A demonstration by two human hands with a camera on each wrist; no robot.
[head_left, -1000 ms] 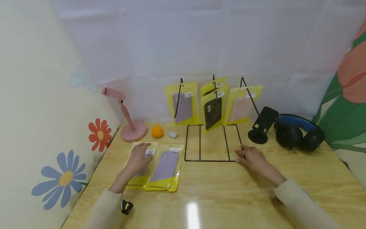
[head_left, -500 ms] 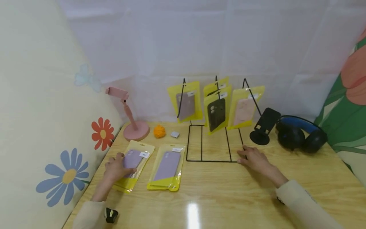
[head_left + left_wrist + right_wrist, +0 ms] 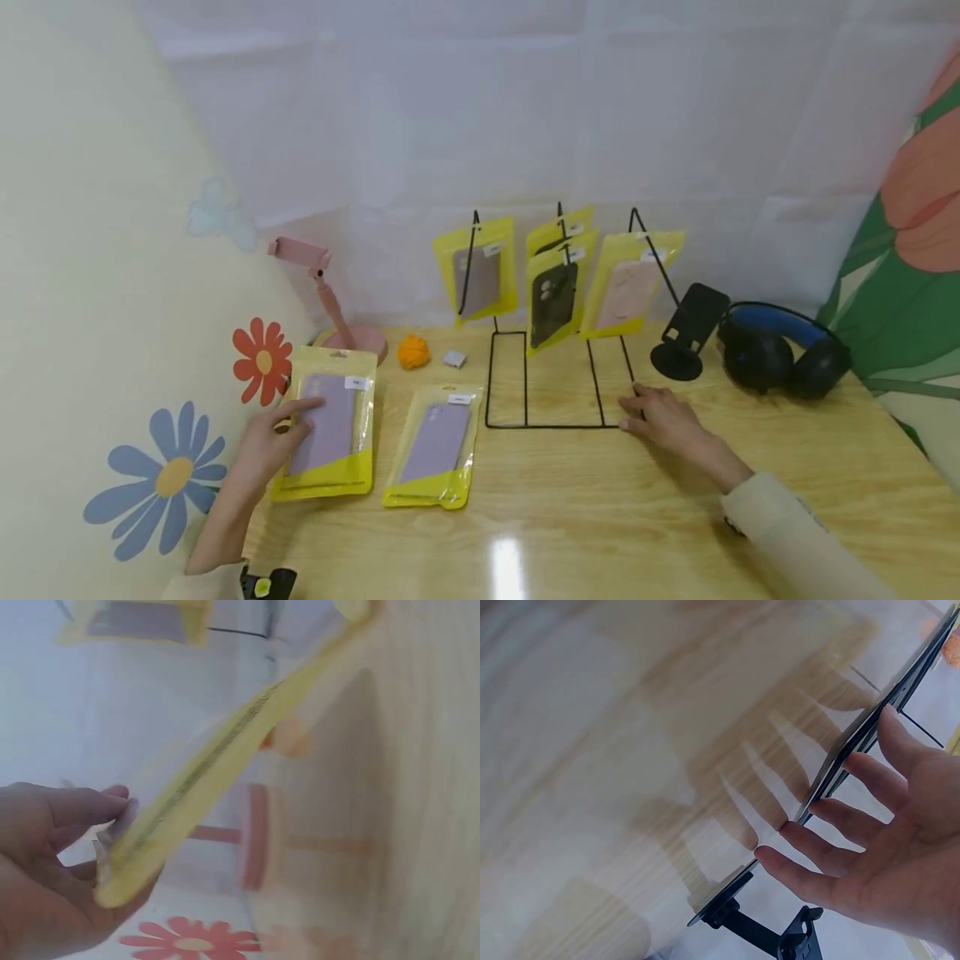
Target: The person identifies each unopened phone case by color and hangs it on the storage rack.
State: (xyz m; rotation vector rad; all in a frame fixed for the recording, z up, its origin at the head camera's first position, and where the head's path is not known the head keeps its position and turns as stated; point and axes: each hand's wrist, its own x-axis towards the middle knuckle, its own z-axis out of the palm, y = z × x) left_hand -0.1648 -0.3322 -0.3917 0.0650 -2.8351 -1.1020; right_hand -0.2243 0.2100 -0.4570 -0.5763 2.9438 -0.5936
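Pack (image 3: 327,423): yellow pouch with a clear front, a lilac phone case inside, a small white label at its upper right, a hang hole at the top edge.
Pack, place: lifted off the table (image 3: 600,500), held at its left edge, lower end near the fingers, top end away from them.
Left hand (image 3: 266,442): thumb on the front, fingers behind, pinching the pack; in the left wrist view the pack (image 3: 217,761) shows edge-on between thumb and fingers (image 3: 71,806).
Right hand (image 3: 663,417): flat on the table, fingers spread and straight, tips touching the rack (image 3: 555,379) at its near right corner.
Second pack (image 3: 435,446): same kind, flat on the table, right of the left hand's fingers.
Hidden or unclear: pack's back face unseen; label print too small to read; left wrist view blurred; left forearm cut off by the frame's bottom edge.
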